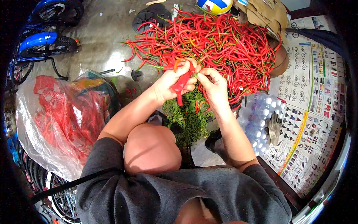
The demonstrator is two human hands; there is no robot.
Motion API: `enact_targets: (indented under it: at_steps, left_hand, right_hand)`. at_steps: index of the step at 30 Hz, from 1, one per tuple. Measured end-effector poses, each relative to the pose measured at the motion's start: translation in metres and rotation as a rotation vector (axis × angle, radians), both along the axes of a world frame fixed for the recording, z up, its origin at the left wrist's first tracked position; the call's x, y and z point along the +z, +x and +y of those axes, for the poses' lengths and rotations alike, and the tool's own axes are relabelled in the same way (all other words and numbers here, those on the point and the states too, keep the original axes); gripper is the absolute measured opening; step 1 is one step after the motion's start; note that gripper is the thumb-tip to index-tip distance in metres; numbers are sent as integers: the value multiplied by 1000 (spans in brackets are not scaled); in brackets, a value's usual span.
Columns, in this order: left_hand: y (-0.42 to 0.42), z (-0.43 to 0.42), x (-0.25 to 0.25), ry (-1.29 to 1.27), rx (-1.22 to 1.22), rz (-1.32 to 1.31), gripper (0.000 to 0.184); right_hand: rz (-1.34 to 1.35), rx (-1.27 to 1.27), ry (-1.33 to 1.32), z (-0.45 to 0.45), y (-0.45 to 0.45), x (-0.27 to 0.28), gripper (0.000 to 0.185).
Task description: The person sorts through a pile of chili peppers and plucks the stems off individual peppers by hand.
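My left hand point(172, 79) is closed round several red chili peppers point(182, 83), which stick out between the fingers, at the near edge of a big heap of red chilies point(223, 44). Close on its right, my right hand point(213, 83) pinches a small green stem point(195, 75) between thumb and finger at the end of the held peppers. Below both hands lies a pile of green stems point(192, 119), with a few red bits among them.
A clear plastic bag with red netting point(63, 119) lies at the left, below blue bicycles point(41, 43). Bottles with white caps point(257, 119) stand right, beside a printed poster point(298, 145). A ball point(215, 5) and cardboard point(266, 16) are behind the heap.
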State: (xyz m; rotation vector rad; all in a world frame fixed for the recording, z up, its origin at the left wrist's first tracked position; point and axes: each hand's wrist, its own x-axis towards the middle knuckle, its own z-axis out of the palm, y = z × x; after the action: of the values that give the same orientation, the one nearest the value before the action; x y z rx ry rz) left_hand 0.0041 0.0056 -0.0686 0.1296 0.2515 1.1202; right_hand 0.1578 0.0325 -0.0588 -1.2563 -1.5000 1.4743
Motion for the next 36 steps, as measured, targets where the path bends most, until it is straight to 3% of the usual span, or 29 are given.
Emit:
enact_targets:
  at_steps: [5, 7, 11, 13, 16, 22, 27, 29, 31, 34, 36]
  left_hand:
    - [-1, 1, -3, 13, -26, 11, 28]
    - [1, 0, 0, -6, -7, 31, 29]
    - [1, 2, 0, 21, 59, 87, 31]
    - [0, 2, 0, -65, 76, 48, 29]
    - [-2, 5, -6, -8, 59, 39, 26]
    - [-4, 4, -4, -16, 80, 203, 24]
    - [-6, 4, -4, 2, 30, 435, 27]
    - [-3, 3, -2, 1, 29, 429, 27]
    - [-2, 3, 1, 1, 29, 423, 27]
    - [0, 4, 6, 17, -53, 235, 28]
    - [-2, 5, 2, -1, -67, 226, 27]
  right_hand:
    - [24, 22, -135, -1, -1, -1, 12]
    - [206, -47, -337, -1, -4, 9, 10]
    - [276, -320, -220, 1, -1, 7, 8]
    - [281, -334, -203, 3, 3, 7, 9]
    - [210, -188, -182, 0, 0, 7, 9]
    - [146, -138, -153, -3, 0, 10, 8]
    - [32, -58, -100, -7, 5, 16, 6]
    - [288, -75, -367, -5, 8, 20, 6]
    - [411, -77, -444, -4, 11, 17, 9]
    - [842, -15, -770, -3, 16, 11, 15]
    - [892, 40, -795, -1, 21, 8, 17]
